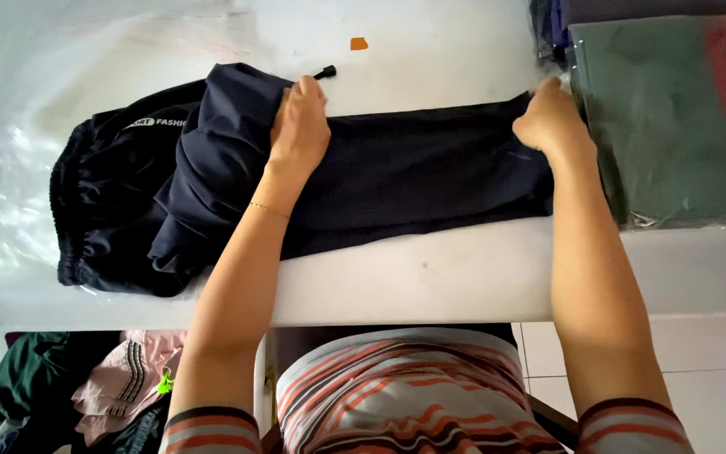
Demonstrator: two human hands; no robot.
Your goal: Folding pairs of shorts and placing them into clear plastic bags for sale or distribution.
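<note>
A dark navy pair of trousers [413, 172] lies stretched across a white table [430, 277], its elastic waistband bunched at the left. My left hand [300, 122] grips the far edge of the fabric near the middle of the garment. At the leg's right end, my right hand [548, 118] is closed on the cloth. A thin bracelet sits on my left wrist.
Clear plastic sheeting [18, 168] lies under the waistband at the left. A bagged dark green and red garment [674, 118] sits at the right. A small black cap [325, 72] and an orange scrap [359, 44] lie beyond the trousers. Clothes [111, 387] are heaped below the table.
</note>
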